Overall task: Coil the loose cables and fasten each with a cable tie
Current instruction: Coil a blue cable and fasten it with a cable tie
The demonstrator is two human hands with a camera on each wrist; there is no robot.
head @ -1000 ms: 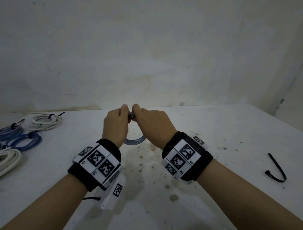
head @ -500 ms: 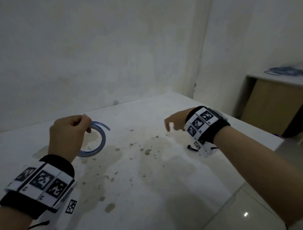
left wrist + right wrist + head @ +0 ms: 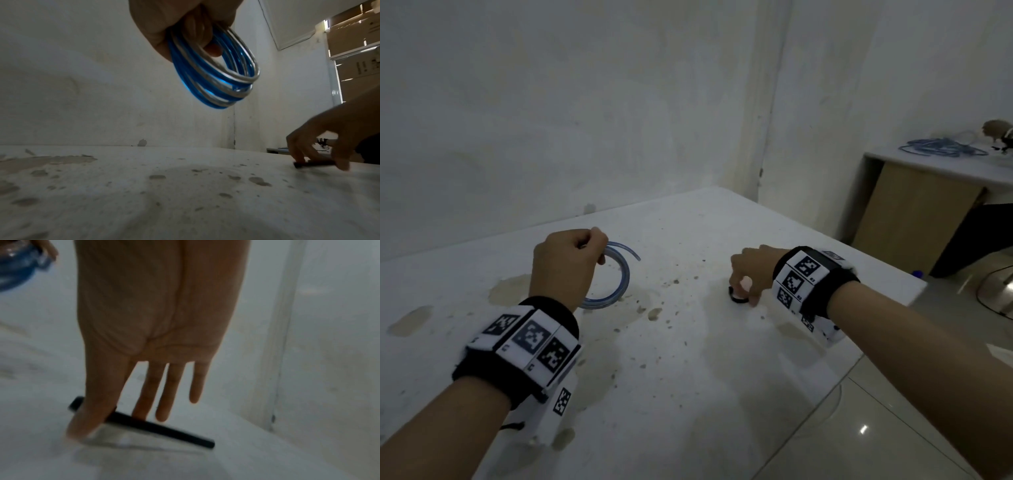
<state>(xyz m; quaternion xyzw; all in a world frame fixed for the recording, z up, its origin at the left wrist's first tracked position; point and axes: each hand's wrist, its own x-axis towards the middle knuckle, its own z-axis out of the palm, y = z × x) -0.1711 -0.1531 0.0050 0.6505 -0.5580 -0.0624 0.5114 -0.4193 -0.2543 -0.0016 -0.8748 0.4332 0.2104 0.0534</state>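
From the head view, the left hand is curled into a fist around a coil of blue cable, its own back hiding the upper part of the loops; one free end curves out to the right. The coil hangs just above the stained white counter. The right hand reaches down to a black cable tie on the counter, and the fingers cover most of it, so only a short dark curve shows. On a far shelf lies a loose blue tangle, too small to make out.

The left wrist view shows the coil clearly: several glossy blue and silvery loops bunched together, with the left hand's fingers hooked through them. At the right edge the right hand, partly cut off, pinches the tie flat on the counter.

The right wrist view is blurred. The right hand hangs fingers down, spread, thumb and forefinger touching the straight black tie; whether it is lifted I cannot tell. A blue smear of the coil sits cut off at the top left.
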